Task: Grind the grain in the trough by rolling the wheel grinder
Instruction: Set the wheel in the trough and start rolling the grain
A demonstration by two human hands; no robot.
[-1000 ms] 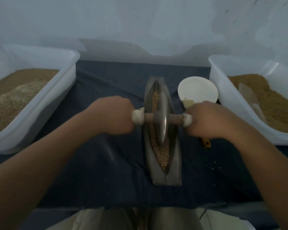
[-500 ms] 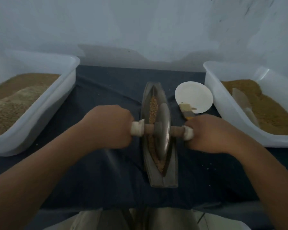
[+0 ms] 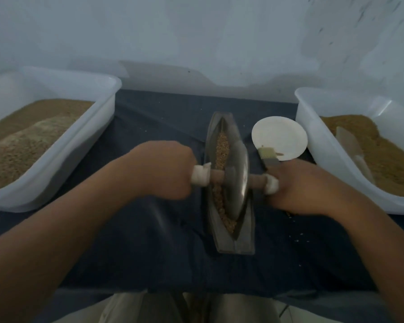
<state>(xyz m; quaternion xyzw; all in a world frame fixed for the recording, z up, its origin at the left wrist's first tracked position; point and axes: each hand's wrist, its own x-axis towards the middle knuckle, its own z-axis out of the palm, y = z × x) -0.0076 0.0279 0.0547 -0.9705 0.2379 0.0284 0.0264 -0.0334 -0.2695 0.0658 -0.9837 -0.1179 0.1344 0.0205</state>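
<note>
Here the wheel grinder (image 3: 238, 180) stands on edge in the narrow trough (image 3: 233, 243), about midway along it, with grain (image 3: 222, 145) in the groove ahead of and behind it. The left hand (image 3: 163, 170) clenches the left end of its axle, and the right hand (image 3: 299, 185) clenches the right end. The trough sits on the dark-covered counter (image 3: 138, 241) between a left tub (image 3: 91, 141) and a right tub (image 3: 310, 127), with a white plate (image 3: 278, 134) just beside it.
</note>
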